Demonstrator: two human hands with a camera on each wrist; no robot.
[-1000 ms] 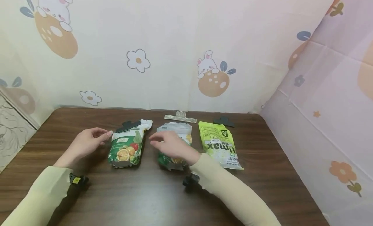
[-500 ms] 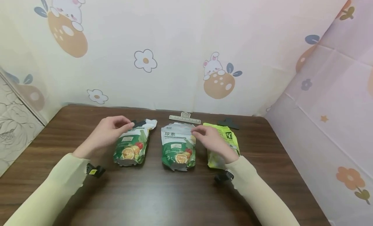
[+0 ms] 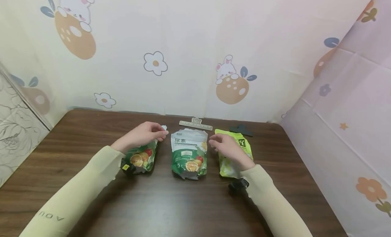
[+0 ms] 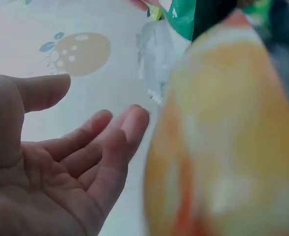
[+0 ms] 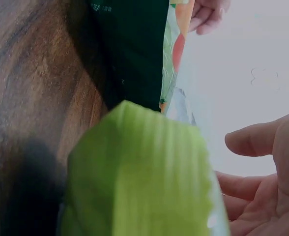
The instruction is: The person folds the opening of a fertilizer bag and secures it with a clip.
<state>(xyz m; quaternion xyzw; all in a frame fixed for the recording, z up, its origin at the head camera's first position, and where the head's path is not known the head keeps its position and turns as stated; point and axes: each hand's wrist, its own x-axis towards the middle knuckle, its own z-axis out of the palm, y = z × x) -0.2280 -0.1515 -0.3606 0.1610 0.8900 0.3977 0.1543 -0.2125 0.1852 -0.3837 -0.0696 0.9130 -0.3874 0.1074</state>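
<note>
Three bags lie in a row. My left hand (image 3: pixel 145 137) hovers over the left green-and-white pouch (image 3: pixel 143 159), hiding its upper part. In the left wrist view the fingers of that hand (image 4: pixel 61 167) are loosely bent with nothing in them, beside the blurred pouch. The middle green-and-white pouch (image 3: pixel 188 150), printed with fruit, lies between my hands. My right hand (image 3: pixel 227 147) is above the lime-green bag (image 3: pixel 227 167), covering part of it. In the right wrist view, that hand (image 5: pixel 277 191) holds nothing, with thumb and fingers apart, near the lime-green bag (image 5: pixel 139 172).
A clear bag clip (image 3: pixel 195 124) lies behind the middle pouch. A black clip (image 3: pixel 242 130) lies behind the lime-green bag. Patterned cloth (image 3: pixel 186 36) hangs behind the brown wooden table (image 3: pixel 171 203).
My left hand has moved right, from beside the left pouch to over it, and now hides its black clip. My right hand has shifted right, from the middle pouch to above the lime-green bag.
</note>
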